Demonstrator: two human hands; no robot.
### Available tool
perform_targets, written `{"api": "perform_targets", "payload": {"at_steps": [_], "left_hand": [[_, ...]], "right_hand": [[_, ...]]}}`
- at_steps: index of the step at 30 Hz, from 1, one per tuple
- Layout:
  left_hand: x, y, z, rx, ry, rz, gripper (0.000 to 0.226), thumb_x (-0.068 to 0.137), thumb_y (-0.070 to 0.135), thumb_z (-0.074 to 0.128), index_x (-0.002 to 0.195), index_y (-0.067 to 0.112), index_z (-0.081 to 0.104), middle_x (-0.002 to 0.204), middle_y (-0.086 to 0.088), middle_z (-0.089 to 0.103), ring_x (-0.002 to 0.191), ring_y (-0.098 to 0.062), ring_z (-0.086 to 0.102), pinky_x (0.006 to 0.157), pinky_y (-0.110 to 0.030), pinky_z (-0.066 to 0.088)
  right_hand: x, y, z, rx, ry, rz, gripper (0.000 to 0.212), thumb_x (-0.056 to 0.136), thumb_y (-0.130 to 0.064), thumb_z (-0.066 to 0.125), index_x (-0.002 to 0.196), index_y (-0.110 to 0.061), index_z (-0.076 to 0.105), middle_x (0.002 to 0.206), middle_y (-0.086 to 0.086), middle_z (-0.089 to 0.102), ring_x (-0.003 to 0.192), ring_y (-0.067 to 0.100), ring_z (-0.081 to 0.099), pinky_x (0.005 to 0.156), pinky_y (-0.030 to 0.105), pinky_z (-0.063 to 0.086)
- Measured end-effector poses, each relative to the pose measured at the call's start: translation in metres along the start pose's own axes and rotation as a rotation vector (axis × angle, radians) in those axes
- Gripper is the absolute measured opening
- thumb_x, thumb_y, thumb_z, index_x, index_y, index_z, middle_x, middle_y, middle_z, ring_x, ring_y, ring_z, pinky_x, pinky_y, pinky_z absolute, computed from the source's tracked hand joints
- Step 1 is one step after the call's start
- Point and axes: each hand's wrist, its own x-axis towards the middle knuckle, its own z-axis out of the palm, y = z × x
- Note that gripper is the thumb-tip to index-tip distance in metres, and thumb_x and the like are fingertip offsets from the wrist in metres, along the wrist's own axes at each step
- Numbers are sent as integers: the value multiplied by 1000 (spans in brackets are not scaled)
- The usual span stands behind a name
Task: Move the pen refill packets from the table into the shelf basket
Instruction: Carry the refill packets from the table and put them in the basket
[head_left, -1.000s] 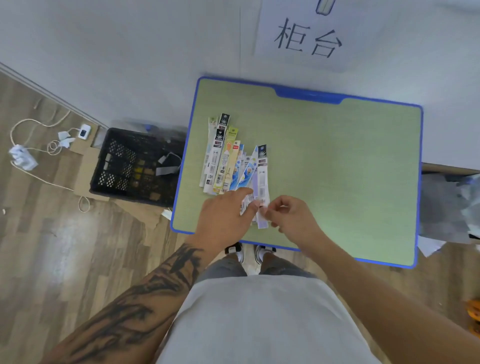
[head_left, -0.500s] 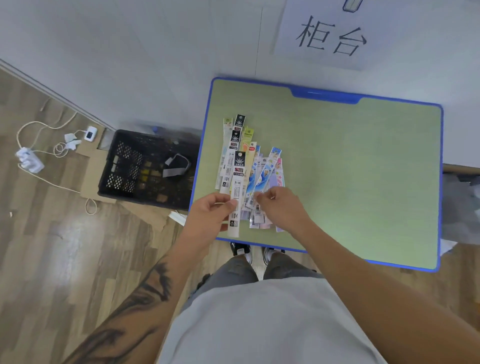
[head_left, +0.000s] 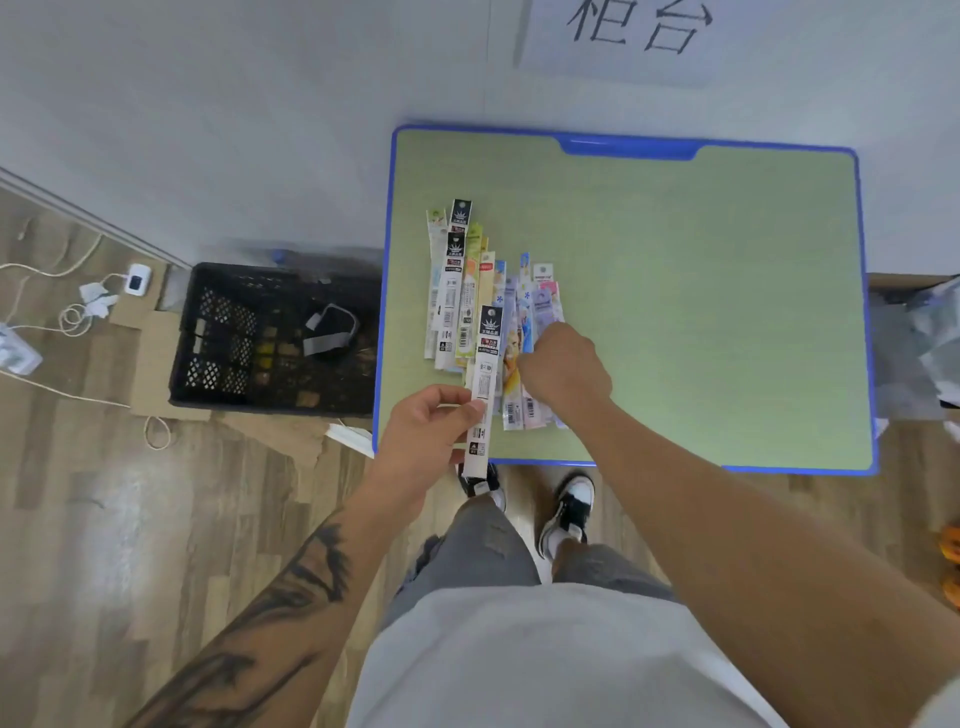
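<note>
Several long pen refill packets (head_left: 457, 291) lie fanned out on the left part of a green table with a blue rim (head_left: 864, 312). My left hand (head_left: 426, 436) pinches one black-and-white refill packet (head_left: 484, 384) near its lower end, at the table's front edge. My right hand (head_left: 563, 369) is curled on the colourful packets (head_left: 524, 332) to the right of it, its fingertips hidden. A black plastic basket (head_left: 218, 338) stands on the floor left of the table.
A white wall with a paper sign (head_left: 639, 31) runs behind the table. Cables and a charger (head_left: 136, 279) lie on the wooden floor at far left. Cardboard (head_left: 156, 364) sits under the basket. My feet (head_left: 569, 506) stand at the table's front edge.
My left hand has taken hold of a black-and-white packet and drawn it toward the front edge. My right hand shifted onto the colourful packets. The view moved closer.
</note>
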Motion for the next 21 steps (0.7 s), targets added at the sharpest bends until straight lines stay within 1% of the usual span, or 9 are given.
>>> {"api": "perform_targets", "payload": {"at_steps": [3, 6, 7, 9, 12, 14, 17, 19, 21], "left_hand": [[-8, 1, 12, 31, 4, 3, 6, 97, 12, 71, 103, 10, 68, 101, -14, 78, 83, -23, 73, 67, -32, 62], [-17, 3, 29, 71, -6, 25, 3, 97, 11, 71, 99, 12, 68, 92, -9, 77, 76, -19, 70, 61, -28, 60], [-20, 3, 35, 92, -6, 35, 3, 97, 11, 71, 97, 12, 68, 89, -7, 76, 73, -17, 68, 59, -27, 59], [-27, -1, 50, 148, -11, 49, 3, 97, 12, 71, 97, 12, 68, 87, -6, 73, 71, -16, 66, 59, -29, 59], [-42, -9, 82, 201, -27, 63, 5, 97, 13, 72, 99, 12, 67, 87, -6, 71, 71, -17, 65, 64, -34, 58], [-54, -18, 106, 226, -30, 78, 5, 97, 13, 72, 99, 12, 67, 85, -5, 71, 69, -18, 67, 69, -37, 58], [-77, -36, 142, 275, -18, 96, 3, 98, 13, 71, 100, 13, 69, 85, -6, 74, 72, -23, 69, 79, -47, 60], [-90, -50, 164, 300, -23, 108, 1, 99, 12, 69, 99, 12, 69, 88, -10, 73, 74, -24, 69, 74, -44, 60], [-104, -64, 184, 320, -37, 116, 2, 99, 12, 68, 99, 12, 70, 87, -9, 73, 72, -21, 68, 67, -37, 59]], "right_hand": [[-5, 15, -4, 81, 18, -9, 11, 96, -27, 61, 96, -17, 56, 93, 3, 62, 81, 27, 61, 69, 32, 45], [-13, 30, -14, 270, 33, -40, 21, 94, -25, 66, 79, -18, 53, 78, 2, 62, 75, 24, 60, 61, 29, 41], [-17, 37, -18, 331, 33, -47, 24, 92, -24, 68, 75, -18, 52, 74, 2, 61, 73, 24, 59, 60, 29, 41], [-28, 58, -26, 423, 38, -52, 25, 91, -24, 70, 74, -16, 54, 74, 4, 62, 74, 25, 59, 65, 30, 42], [-37, 102, -39, 533, 59, -48, 17, 93, -22, 69, 79, -16, 62, 77, 2, 66, 79, 25, 60, 68, 29, 41], [-40, 136, -47, 585, 80, -33, 19, 93, -20, 69, 76, -19, 61, 74, -1, 64, 79, 24, 61, 71, 30, 44], [-44, 188, -58, 694, 79, 6, 24, 93, -18, 69, 73, -19, 55, 76, 5, 68, 84, 31, 71, 77, 44, 56], [-48, 221, -67, 774, 96, 12, 29, 94, -17, 68, 71, -18, 50, 77, 8, 69, 89, 37, 74, 77, 47, 57], [-54, 253, -75, 833, 124, -2, 31, 94, -16, 69, 71, -16, 49, 76, 11, 69, 92, 41, 74, 70, 44, 54]]}}
